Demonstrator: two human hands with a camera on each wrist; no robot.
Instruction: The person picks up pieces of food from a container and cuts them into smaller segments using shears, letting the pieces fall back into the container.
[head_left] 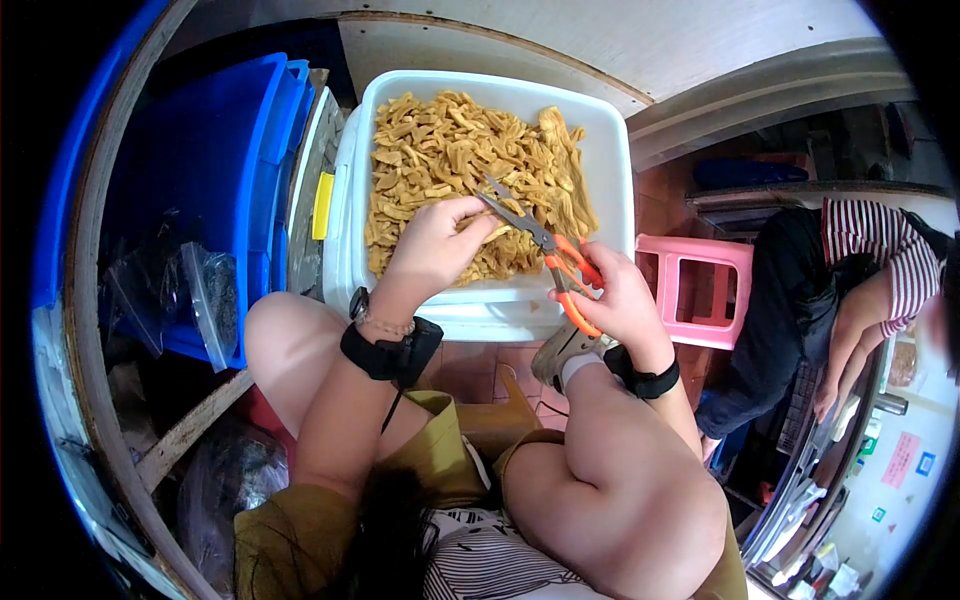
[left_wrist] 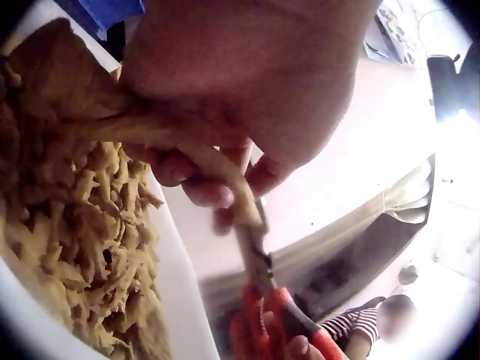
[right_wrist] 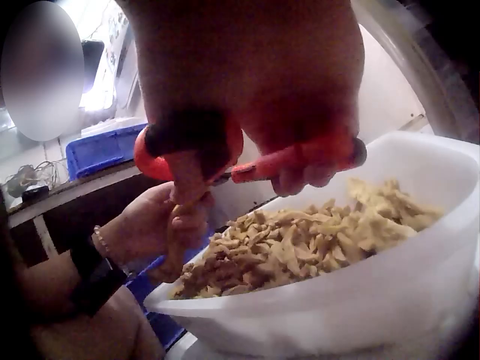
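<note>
Over a white tub filled with yellowish-brown cut strips of food, both hands work close together. The left hand pinches one long, limp strip, part of which is hidden behind the palm in the left wrist view. In the right hand are scissors with orange handles, the fingers curled round the grips. Their dark blades stand a little apart, pointing at the left hand's fingertips. The strip runs to the blades in the left wrist view. A larger uncut bunch lies on the tub's right side.
Stacked blue crates stand left of the tub. A pink stool is on the right, with another person in a striped shirt beyond it. The sitting person's knees are just below the tub. A pale wall panel rises behind.
</note>
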